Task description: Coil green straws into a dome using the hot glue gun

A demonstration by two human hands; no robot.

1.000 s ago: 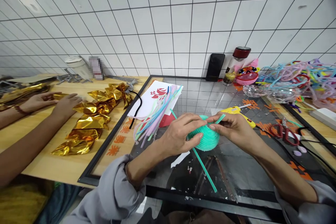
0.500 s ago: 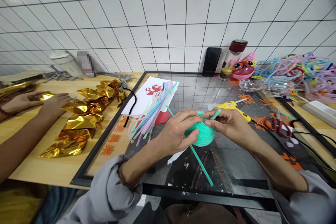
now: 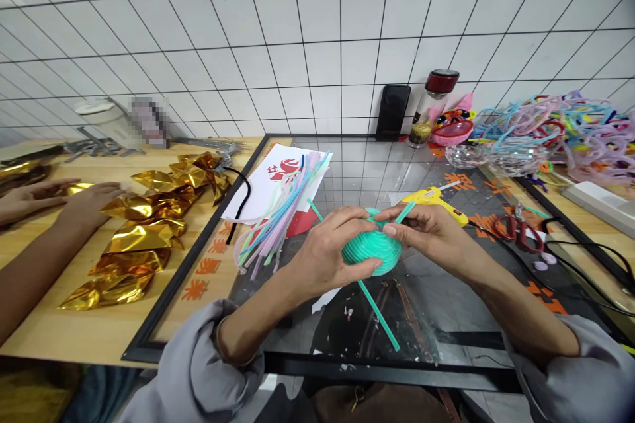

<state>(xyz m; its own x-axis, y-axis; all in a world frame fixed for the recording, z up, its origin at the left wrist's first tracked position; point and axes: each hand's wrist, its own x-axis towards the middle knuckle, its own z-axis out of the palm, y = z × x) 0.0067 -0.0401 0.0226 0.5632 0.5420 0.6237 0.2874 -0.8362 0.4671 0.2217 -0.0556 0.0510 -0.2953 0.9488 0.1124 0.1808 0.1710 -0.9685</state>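
Over the glass tabletop, a rounded teal form of coiled pipe cleaner sits between my hands. My left hand is closed around its left side, thumb along the lower front. At its upper right, my right hand pinches a teal pipe cleaner whose end sticks up past the fingers. Another length of teal pipe cleaner reaches down toward the table's front edge. A short teal end also shows above my left hand. Fingers hide part of the form's top.
A bundle of pastel pipe cleaners lies on white paper. Behind my right hand is a yellow glue gun; red scissors and cables lie right. At left, a co-worker's hands handle gold foil near folded gold pieces.
The view has shifted slightly, so most things sit a little further left. My left thumb has slid down the teal form's front. My right hand keeps its pinch.
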